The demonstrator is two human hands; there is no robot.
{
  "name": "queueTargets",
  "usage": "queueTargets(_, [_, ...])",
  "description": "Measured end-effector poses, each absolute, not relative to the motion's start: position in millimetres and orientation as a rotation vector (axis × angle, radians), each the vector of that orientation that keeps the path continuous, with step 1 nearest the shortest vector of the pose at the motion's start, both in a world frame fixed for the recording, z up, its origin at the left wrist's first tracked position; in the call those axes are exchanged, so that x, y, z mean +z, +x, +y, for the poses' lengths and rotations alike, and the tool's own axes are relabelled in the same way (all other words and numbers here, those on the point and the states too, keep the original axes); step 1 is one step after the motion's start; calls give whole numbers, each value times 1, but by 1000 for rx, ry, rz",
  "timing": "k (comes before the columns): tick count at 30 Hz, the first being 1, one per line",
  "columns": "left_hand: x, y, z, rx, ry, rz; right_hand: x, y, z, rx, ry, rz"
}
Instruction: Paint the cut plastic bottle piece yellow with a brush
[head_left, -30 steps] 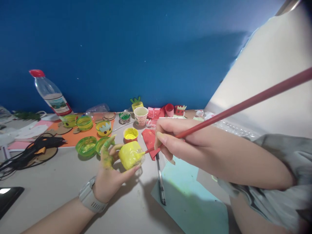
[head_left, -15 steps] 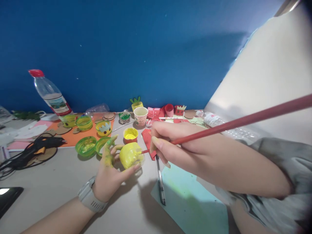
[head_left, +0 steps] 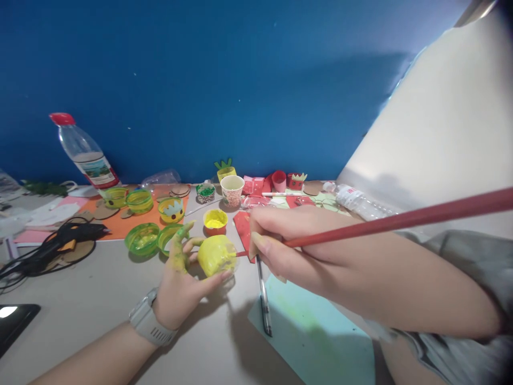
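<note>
Between the thumb and fingers of my left hand is a small clear plastic cup, tipped on its side and mostly coated in yellow paint. Paint smears the fingers. My right hand pinches a red-handled paintbrush, whose yellow tip touches the cup's side near its bare clear rim. Just behind the cup stands a small pot of yellow paint. Two green-tinted plastic bowls sit left of it, one partly behind my left fingers. A black pen lies below my right hand.
A pale blue sheet lies at front right. Along the back are a paper cup, a green paint pot and red crafted pieces. Leftward are a tall bottle, an orange sheet and a black glue gun with cord.
My right hand has shifted slightly right and down, and the brush handle's far end has dropped. The brush tip remains at the cup, which has barely moved.
</note>
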State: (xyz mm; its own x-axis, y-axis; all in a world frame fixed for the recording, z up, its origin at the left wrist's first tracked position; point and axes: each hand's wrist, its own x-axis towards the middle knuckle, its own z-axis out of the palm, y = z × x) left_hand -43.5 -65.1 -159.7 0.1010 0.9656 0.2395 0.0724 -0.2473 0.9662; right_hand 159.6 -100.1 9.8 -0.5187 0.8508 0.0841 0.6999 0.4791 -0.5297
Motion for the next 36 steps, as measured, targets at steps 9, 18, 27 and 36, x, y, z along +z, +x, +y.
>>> queueTargets(9, [-169, -47, -61, 1287, 1526, 1101, 13, 166, -101, 548, -1356, -2318])
queueTargets(18, [-169, -47, -64, 1275, 1607, 1122, 8, 162, -98, 614, -1348, -2335])
queueTargets(27, [-170, -46, -63, 1270, 1581, 1085, 7, 160, -97, 568, -1324, -2378])
queueTargets(36, [-166, -46, -61, 1282, 1546, 1112, 7, 161, -100, 494, -1287, -2519])
